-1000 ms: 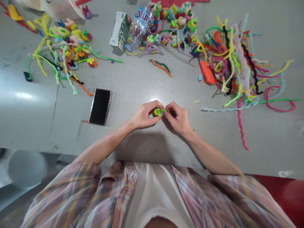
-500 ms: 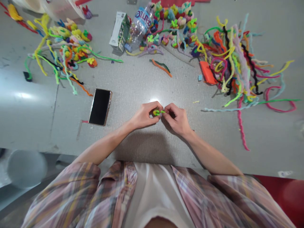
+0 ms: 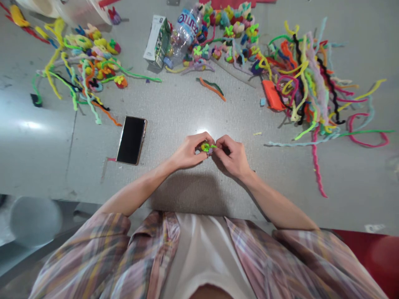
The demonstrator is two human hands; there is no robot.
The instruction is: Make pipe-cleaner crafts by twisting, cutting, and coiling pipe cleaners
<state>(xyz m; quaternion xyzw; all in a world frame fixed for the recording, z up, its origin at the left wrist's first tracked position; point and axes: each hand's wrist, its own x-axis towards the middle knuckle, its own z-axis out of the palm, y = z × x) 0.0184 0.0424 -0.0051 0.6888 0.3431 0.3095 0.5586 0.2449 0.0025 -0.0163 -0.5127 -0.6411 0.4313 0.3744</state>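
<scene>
A person's left hand (image 3: 190,151) curled in a loose ring, thumb and fingers gripping a small green, yellow and lilac piece (image 3: 205,147) above the near part of a gray surface (image 3: 187,110). The right hand (image 3: 235,158), just beside it, was narrowed to a pinch, its thumb and forefinger at the piece's green tip; whether they touched it could not be told. A phone (image 3: 131,140) lay near the left forearm, while a heap of fuzzy stems (image 3: 321,89) sprawled beyond the right hand, well apart from it.
</scene>
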